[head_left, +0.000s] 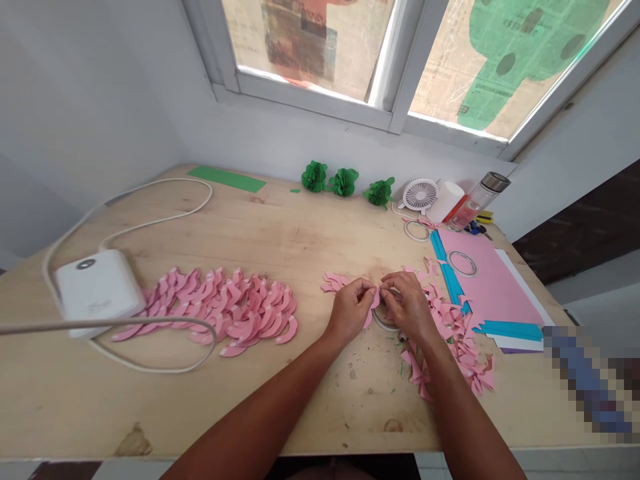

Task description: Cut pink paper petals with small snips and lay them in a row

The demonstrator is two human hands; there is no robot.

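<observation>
**Left hand (353,310) and right hand (410,308) half hide pink paper piece (375,300)**

The wooden table (300,240) runs out of view at left. Left thumb and forefinger pinch the paper's upper end; right fingertips meet there, their grip unclear. A ring (384,323), partly covered, lies beneath the right hand.

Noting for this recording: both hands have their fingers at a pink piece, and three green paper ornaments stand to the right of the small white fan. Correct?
Not quite: the head view shows the three green paper ornaments left of the small white fan. Both hands are indeed at a pink piece.
</observation>
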